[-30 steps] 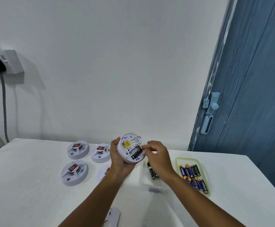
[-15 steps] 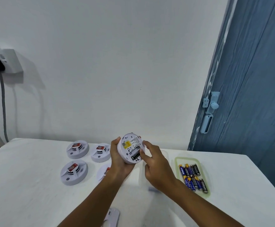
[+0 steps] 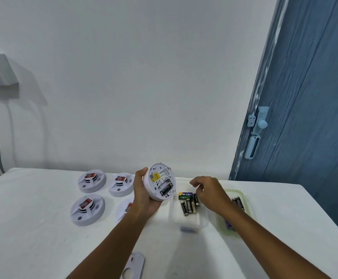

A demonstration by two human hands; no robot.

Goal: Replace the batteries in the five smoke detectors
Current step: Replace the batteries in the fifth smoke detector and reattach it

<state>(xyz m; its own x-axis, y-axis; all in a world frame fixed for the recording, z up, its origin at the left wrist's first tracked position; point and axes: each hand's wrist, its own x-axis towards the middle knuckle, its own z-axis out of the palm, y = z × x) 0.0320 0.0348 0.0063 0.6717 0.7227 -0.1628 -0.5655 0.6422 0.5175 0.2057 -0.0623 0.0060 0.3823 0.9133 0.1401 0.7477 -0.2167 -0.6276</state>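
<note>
Cradling the smoke detector (image 3: 159,182) from its left rim, the left hand (image 3: 144,195) curls fingers behind it and thumb over the top edge, back face tilted toward the wearer, presumably to keep the open battery bay in sight; one battery (image 3: 166,189) sits in that bay. Right hand (image 3: 208,191): fingers loosely bent, holding nothing visible, hovering above the clear tray (image 3: 188,224) of loose batteries (image 3: 188,205). Green-rimmed tray (image 3: 244,200) just beyond holds more cells, apparently kept separate. Four detectors (image 3: 87,208) wait face-up at left; a detached cover (image 3: 133,266) lies near the wearer on the white table (image 3: 33,238).
</note>
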